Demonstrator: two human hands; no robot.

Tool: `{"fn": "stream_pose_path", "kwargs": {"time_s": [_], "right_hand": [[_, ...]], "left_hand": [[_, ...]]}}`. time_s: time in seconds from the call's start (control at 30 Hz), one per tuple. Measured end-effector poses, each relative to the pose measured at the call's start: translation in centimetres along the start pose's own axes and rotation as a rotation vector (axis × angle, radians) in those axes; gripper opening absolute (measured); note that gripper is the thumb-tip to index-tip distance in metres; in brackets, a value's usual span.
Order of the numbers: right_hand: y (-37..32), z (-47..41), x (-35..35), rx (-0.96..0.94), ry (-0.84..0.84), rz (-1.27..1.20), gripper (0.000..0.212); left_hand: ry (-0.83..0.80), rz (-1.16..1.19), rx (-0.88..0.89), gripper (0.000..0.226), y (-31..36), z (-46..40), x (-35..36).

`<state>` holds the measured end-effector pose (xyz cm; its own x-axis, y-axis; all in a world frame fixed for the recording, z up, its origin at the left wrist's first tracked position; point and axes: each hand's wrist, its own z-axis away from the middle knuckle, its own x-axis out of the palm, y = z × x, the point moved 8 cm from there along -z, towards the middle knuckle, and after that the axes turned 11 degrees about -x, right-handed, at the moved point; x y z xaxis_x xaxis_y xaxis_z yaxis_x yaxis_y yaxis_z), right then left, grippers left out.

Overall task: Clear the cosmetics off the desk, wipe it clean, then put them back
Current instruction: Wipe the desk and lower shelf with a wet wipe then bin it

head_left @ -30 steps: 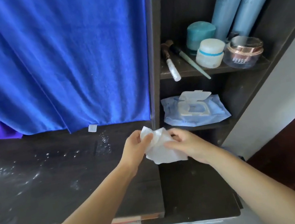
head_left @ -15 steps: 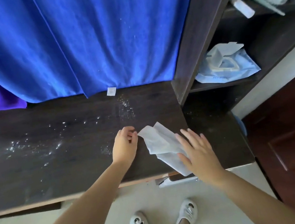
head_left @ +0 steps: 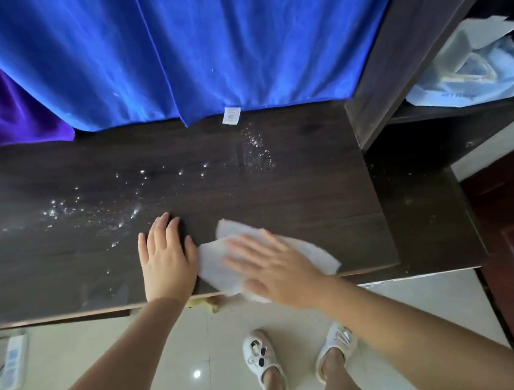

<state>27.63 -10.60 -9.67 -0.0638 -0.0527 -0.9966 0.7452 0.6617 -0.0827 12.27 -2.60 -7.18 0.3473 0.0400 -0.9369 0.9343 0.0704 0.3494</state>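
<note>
We've got a white, crumpled wet wipe [head_left: 267, 256] lying flat on the dark wood surface [head_left: 280, 185] at lower center, its near corner hanging over the front edge. Our right hand [head_left: 275, 266] presses it down, fingers spread and blurry; our left hand [head_left: 165, 257] lies flat just beside it, fingers together. White specks cover the left and middle, plenty of open room there. Half a second ago the wipe was bunched up; now it's spread out.
</note>
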Motion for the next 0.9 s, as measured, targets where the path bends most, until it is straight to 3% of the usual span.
{"fn": "stream_pose_path", "kwargs": {"time_s": [0.07,0.17,0.23,0.27,0.33,0.43,0.5,0.57,0.63,0.8,0.87,0.9], "right_hand": [[5.3,3.8,-0.3,0.182,0.005,0.044,0.050],[14.0,10.2,-1.8,0.701,0.024,-0.009,0.058],[15.4,10.8,-2.1,1.006,0.018,-0.076,0.056],[14.7,9.1,-2.2,1.057,0.033,-0.075,0.055],[11.4,3.1,-1.5,0.934,0.062,-0.126,0.057],[3.1,-5.4,-1.0,0.454,0.078,-0.121,0.059],[-0.7,-6.2,-0.7,0.131,0.023,-0.109,0.052],[0.2,-3.5,-0.3,-0.013,-0.047,-0.065,0.050],[5.2,0.7,-1.0,0.119,-0.016,-0.035,0.050],[19.0,8.4,-2.7,0.957,0.045,-0.071,0.059],[19.6,4.4,-2.7,1.075,0.070,-0.124,0.055],[19.1,1.3,-2.3,1.034,0.064,-0.157,0.055]], "left_hand": [[-0.012,-0.016,0.015,0.051,0.2,0.0,0.2],[-0.005,-0.025,0.032,0.052,0.2,0.0,0.1],[-0.016,-0.023,0.024,0.051,0.2,0.0,0.2],[-0.021,-0.023,0.019,0.050,0.1,0.0,0.2],[-0.025,-0.022,0.017,0.052,0.2,0.0,0.1],[-0.035,0.032,0.006,0.057,0.2,0.1,-0.1],[-0.032,0.073,0.005,0.058,0.3,0.2,-0.2],[-0.023,0.070,0.014,0.057,0.3,0.3,-0.5],[-0.034,0.028,0.057,0.055,0.8,0.4,-0.4],[-0.046,-0.029,0.114,0.054,2.2,0.1,0.3],[-0.041,-0.033,0.083,0.055,2.0,0.0,0.5],[-0.039,-0.033,0.063,0.056,1.8,-0.1,0.5]]}}
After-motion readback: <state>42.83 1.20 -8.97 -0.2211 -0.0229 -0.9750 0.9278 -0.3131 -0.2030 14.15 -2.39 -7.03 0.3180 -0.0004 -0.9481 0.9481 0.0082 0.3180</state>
